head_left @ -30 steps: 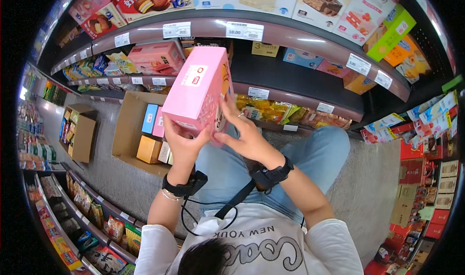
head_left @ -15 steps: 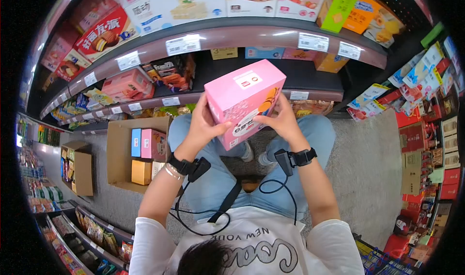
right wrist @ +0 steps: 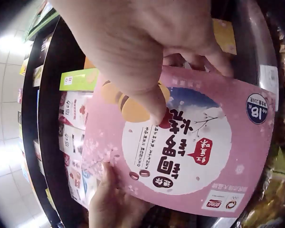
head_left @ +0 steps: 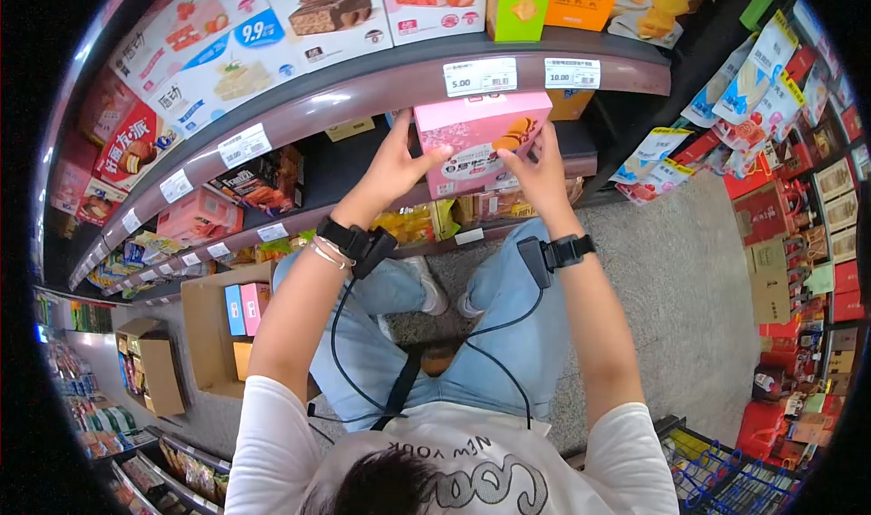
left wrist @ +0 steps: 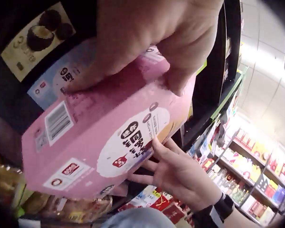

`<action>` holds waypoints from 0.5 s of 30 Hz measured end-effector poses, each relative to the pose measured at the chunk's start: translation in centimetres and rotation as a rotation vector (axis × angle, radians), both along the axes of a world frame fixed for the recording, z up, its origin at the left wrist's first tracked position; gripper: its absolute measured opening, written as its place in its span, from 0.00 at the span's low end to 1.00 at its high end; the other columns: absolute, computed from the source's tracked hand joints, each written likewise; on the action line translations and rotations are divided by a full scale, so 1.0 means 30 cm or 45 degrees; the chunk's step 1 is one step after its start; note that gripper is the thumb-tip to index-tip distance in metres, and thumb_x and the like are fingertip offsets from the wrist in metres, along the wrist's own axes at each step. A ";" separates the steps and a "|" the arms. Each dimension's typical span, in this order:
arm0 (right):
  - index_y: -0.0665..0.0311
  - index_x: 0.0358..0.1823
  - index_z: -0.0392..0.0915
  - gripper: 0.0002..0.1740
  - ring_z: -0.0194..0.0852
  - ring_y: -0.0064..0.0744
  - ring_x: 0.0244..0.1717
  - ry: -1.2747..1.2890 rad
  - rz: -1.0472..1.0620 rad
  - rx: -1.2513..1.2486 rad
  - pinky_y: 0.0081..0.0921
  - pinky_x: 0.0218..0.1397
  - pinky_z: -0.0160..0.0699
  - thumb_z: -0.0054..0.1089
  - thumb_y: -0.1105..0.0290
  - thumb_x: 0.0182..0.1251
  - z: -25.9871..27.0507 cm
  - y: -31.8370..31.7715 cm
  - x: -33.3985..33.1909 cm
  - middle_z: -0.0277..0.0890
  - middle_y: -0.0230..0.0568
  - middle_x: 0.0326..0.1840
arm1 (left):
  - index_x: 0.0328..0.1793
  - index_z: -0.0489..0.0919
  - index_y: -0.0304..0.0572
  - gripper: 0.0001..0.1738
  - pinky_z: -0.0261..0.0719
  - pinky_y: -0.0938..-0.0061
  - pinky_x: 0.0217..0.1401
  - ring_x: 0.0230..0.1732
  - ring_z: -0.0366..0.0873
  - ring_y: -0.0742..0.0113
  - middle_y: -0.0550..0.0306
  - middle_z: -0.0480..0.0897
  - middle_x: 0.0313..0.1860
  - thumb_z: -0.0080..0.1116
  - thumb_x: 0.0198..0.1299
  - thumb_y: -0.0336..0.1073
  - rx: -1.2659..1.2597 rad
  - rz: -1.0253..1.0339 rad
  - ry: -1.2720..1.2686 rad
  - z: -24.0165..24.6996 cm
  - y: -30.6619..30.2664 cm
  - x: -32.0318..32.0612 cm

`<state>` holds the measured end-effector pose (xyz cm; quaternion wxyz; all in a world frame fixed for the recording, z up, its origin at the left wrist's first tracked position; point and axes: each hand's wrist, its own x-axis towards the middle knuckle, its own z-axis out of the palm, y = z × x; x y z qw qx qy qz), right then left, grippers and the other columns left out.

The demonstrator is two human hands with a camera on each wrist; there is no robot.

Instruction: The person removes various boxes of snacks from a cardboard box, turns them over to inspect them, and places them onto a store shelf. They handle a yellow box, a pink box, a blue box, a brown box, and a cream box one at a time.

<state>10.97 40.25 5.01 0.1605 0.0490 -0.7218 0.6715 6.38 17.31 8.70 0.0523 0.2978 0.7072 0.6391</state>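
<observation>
A pink snack-cake box (head_left: 472,143) is held between both hands at the lower shelf opening, its printed front tilted up toward me. My left hand (head_left: 392,172) grips its left end, thumb on the front; in the left wrist view the fingers reach along the side near a barcode. On the other end, my right hand (head_left: 543,177) grips with its thumb on the printed face (right wrist: 199,156), the fingers passing behind. A blue box (left wrist: 47,92) and a yellow box (left wrist: 38,40) sit on the shelf behind it in the left wrist view.
A price-tagged shelf edge (head_left: 363,93) runs just above the box, with white cake boxes (head_left: 336,16) on it. An orange box (head_left: 569,104) stands right of the pink one. On the floor at left, an open carton (head_left: 204,333) holds several boxes. Hanging bags (head_left: 762,84) flank the right.
Both hands have carried the pink box from over the lap forward and right to the lower shelf. The right hand has shifted to its right end, and the view has turned right.
</observation>
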 end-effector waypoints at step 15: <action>0.66 0.75 0.41 0.53 0.59 0.50 0.71 0.037 -0.218 0.355 0.35 0.70 0.61 0.69 0.68 0.55 -0.151 0.084 -0.204 0.56 0.58 0.71 | 0.76 0.49 0.45 0.41 0.83 0.54 0.47 0.59 0.74 0.55 0.47 0.68 0.65 0.59 0.64 0.45 -0.360 0.215 -0.433 -0.155 0.176 -0.207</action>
